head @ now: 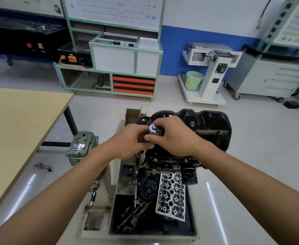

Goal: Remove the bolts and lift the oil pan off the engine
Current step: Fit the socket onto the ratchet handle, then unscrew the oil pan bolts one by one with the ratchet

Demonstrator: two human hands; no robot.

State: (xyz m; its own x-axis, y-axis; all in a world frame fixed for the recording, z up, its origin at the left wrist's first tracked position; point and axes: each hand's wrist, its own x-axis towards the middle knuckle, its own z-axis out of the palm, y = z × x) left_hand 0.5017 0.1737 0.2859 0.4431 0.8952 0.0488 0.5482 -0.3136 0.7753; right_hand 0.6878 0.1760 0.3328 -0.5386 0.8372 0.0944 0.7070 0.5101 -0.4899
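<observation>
A black oil pan [210, 126] sits on top of the upturned engine block [170, 160] on a stand. Both hands meet over the pan's near left corner. My left hand [127, 141] and my right hand [173, 137] together grip a ratchet [153, 130] whose round silver head shows between the fingers. A thin extension bar [143, 154] runs down from under my left hand toward the pan's flange. The bolt under it is hidden.
A tray [189, 225] below the engine holds a silver cylinder head [170, 195] and camshafts [132, 214]. A wooden table [18, 124] stands to the left, with small metal parts [42, 166] on the floor beside it. Cabinets and a white machine line the far wall.
</observation>
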